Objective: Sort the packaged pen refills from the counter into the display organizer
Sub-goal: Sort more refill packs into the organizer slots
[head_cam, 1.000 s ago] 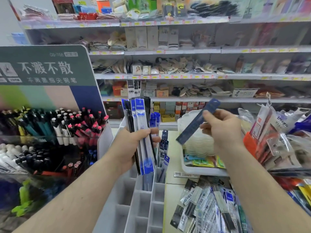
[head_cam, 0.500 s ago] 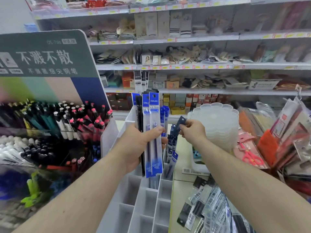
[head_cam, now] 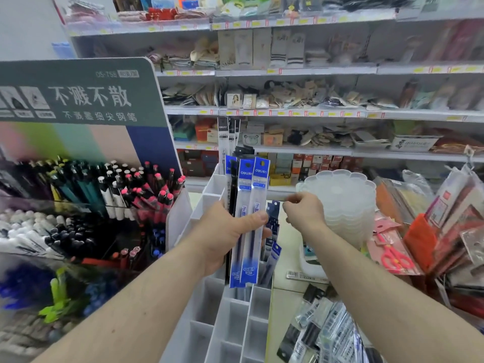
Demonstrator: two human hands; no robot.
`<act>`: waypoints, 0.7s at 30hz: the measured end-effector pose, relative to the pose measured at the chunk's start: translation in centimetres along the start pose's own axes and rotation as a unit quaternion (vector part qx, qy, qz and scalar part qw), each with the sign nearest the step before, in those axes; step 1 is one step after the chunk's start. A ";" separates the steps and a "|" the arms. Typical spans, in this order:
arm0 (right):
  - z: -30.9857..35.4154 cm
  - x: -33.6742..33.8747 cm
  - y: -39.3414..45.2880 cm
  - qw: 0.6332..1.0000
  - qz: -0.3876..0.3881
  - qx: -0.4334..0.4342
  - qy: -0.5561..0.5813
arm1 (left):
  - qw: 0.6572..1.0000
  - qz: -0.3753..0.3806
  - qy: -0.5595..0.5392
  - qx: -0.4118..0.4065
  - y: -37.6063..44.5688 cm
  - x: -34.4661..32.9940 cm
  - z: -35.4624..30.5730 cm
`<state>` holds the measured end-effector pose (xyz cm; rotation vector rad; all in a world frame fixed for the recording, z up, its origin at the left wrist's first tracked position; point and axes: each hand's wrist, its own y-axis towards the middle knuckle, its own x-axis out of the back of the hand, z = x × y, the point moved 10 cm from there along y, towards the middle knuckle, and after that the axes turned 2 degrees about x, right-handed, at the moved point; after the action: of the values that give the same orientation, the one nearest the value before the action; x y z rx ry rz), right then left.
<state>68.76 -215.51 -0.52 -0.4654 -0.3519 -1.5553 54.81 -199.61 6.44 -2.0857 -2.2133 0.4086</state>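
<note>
My left hand (head_cam: 227, 231) grips a bunch of blue and black packaged pen refills (head_cam: 248, 203), held upright over the white display organizer (head_cam: 207, 307). My right hand (head_cam: 305, 212) hovers just right of a dark blue refill pack (head_cam: 272, 213) standing in an organizer slot; its fingers are loosely curled and hold nothing. More blue packs (head_cam: 273, 254) stand in the slots below. Several loose refill packs (head_cam: 324, 328) lie on the counter at the lower right.
A pen display rack (head_cam: 86, 205) with a green sign stands at the left. A stack of clear scalloped plastic trays (head_cam: 343, 197) sits right of the organizer. Bagged stationery and pink scissors (head_cam: 395, 258) crowd the right side. Store shelves fill the background.
My right hand carried a dark blue refill pack down to the organizer, set it in a slot and let go. The left hand kept its bunch and stayed put.
</note>
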 end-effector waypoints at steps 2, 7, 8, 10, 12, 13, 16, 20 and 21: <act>3.4 2.0 -3.0 0.987 0.000 0.022 0.156 | 1.000 0.002 0.009 0.003 0.2 0.0 0.1; 9.5 1.0 -10.8 0.954 0.153 0.071 0.247 | 0.999 0.017 0.044 -0.014 0.5 -0.2 0.2; 9.9 0.5 -11.4 0.956 0.164 0.080 0.231 | 0.998 0.031 0.050 -0.017 0.4 -0.5 0.1; 9.9 0.2 -12.0 0.955 0.160 0.088 0.232 | 0.997 0.064 0.048 -0.017 0.1 -1.1 0.1; 9.6 0.7 -12.1 0.952 0.148 0.089 0.251 | 0.996 0.091 0.019 -0.005 -0.2 -1.6 -0.1; 9.3 1.1 -11.9 0.953 0.138 0.090 0.252 | 0.995 0.095 0.004 0.000 -0.3 -1.6 -0.2; 9.1 2.3 -12.1 0.955 0.117 0.101 0.252 | 0.996 0.086 0.004 0.003 -0.6 -1.3 -0.4; 8.3 3.1 -12.5 0.931 0.104 0.072 0.342 | 0.998 0.065 0.013 0.006 -0.7 -1.1 -0.3; 7.9 3.4 -12.5 0.924 0.096 0.060 0.366 | 0.998 0.058 0.008 0.008 -0.6 -1.0 -0.2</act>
<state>56.90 -214.00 8.82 0.1898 0.1747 -1.3950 54.37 -200.59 6.89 -2.2072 -2.0808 0.4154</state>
